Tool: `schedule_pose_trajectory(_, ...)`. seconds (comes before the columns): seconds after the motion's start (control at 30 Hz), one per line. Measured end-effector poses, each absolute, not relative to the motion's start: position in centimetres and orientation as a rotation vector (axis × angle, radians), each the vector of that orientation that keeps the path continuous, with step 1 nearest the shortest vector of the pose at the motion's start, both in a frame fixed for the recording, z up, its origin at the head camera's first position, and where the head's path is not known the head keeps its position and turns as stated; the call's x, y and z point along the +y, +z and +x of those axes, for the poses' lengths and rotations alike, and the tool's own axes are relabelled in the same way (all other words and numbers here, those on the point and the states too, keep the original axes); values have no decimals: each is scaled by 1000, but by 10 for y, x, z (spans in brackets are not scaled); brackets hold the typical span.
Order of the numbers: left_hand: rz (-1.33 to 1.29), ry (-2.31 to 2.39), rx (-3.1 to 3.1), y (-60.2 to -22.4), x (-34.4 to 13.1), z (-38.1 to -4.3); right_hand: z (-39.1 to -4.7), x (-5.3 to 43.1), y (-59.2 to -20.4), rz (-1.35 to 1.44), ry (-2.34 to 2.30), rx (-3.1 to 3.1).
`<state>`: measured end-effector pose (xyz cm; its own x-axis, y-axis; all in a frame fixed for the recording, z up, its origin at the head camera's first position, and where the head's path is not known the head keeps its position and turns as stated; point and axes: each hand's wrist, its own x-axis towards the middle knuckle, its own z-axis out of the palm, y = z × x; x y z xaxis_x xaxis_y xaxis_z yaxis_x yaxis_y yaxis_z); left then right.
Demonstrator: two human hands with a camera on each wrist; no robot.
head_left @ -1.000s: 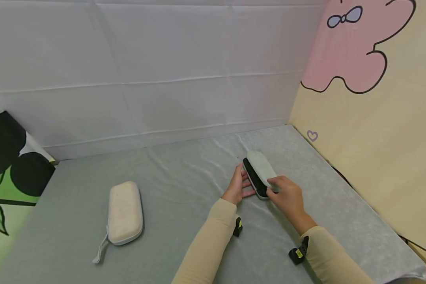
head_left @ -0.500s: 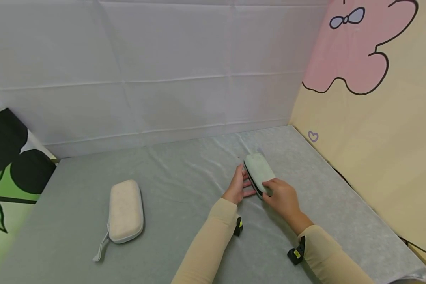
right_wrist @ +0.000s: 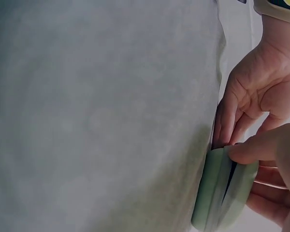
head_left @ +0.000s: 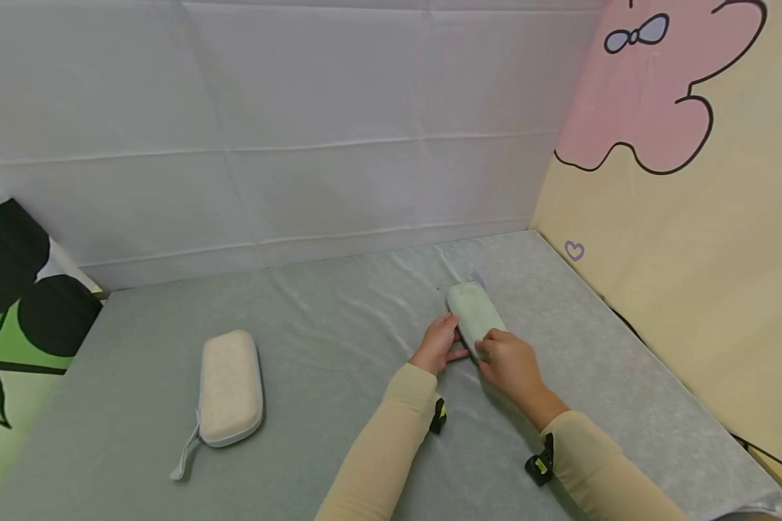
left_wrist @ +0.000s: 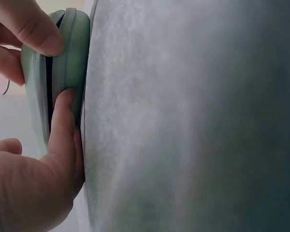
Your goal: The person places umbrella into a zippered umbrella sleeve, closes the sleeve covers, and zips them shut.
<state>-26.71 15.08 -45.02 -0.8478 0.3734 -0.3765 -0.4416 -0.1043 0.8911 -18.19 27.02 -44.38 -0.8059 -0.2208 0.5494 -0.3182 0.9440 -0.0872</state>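
A pale green zip case (head_left: 476, 311) lies on the grey cloth toward the right. Its lid is down, but a narrow dark gap shows between the two zip edges in both wrist views. My right hand (head_left: 511, 365) pinches the case's near end, thumb at the zip edge and fingers over the lid; whether it holds a zip pull is hidden. Along the case's left side is my left hand (head_left: 438, 344), its extended fingers touching the lower half (left_wrist: 76, 67). In the right wrist view, the left hand (right_wrist: 261, 87) shows behind the case (right_wrist: 212, 188).
A cream zip case (head_left: 232, 387) with a grey wrist strap (head_left: 185, 457) lies at the left of the cloth-covered table (head_left: 339, 434). White fabric (head_left: 287, 123) hangs behind the table. A yellow printed panel (head_left: 710, 289) borders the right side.
The lid of the green case has come down from partly raised to nearly closed. My right hand moved slightly left and down with it; the left hand shifted a little along the side.
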Motion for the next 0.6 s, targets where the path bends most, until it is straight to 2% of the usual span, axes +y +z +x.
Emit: schedule_pose_trajectory(0.6,19,1888,2052,-446,159,-258,-182,268,-446,368,212,-2588)
